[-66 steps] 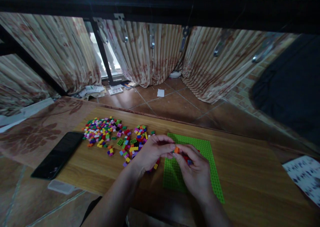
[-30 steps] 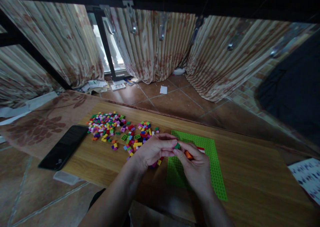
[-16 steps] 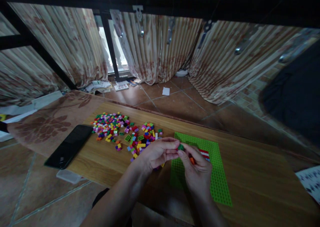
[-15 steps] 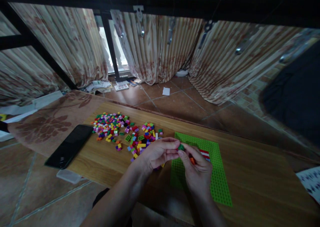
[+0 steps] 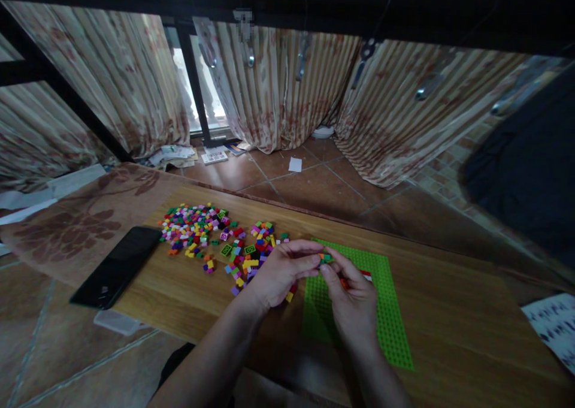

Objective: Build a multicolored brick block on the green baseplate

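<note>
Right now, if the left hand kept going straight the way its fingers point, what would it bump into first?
The left hand would probably meet the small green-and-orange piece first, then the right hand just beyond; exact depth is hard to judge.

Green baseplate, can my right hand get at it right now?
Probably yes: the right hand appears to be over the green baseplate, with bare studs beside it, though its fingertips hold small orange and green bricks.
</note>
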Demonstrator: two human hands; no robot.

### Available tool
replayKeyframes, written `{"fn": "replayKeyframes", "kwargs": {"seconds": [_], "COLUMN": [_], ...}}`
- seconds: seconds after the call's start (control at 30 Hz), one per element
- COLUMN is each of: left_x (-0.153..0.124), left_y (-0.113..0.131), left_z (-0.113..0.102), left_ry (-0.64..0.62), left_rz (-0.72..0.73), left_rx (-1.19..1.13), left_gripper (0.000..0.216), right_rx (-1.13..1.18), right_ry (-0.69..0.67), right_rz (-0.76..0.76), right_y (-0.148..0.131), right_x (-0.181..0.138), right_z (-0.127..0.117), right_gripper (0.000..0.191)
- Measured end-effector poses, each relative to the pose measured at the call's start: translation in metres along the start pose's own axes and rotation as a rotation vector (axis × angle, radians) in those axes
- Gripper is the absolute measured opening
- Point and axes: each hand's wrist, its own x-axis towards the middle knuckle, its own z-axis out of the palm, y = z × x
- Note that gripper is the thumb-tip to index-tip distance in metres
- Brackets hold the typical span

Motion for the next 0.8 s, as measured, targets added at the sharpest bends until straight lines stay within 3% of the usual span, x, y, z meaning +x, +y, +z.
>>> {"fn": "replayKeyframes", "kwargs": {"seconds": [0.17,0.33,0.8], "left_x": [0.001,0.000,-0.007], "left_y": [-0.002,-0.004,-0.002], "left_z": [0.003,0.007,0.011], "left_ry": [-0.020,-0.059,-0.025], "left_rz": [0.166,0.295,0.421], "left_rx": [0.161,0.277,0.506], "left_gripper": [0.028,0.026,0.023], "right_rx": [-0.002,0.065,0.014], "right_ry": [-0.013,0.058,-0.033], "right_rz": [0.010,0.004,-0.026], "right_y": [-0.003,-0.006,-0.010], "right_x": [0.003,0.003,0.006], "right_z": [-0.001,-0.001,-0.010], "right_gripper": [0.033,0.023,0.020]}}
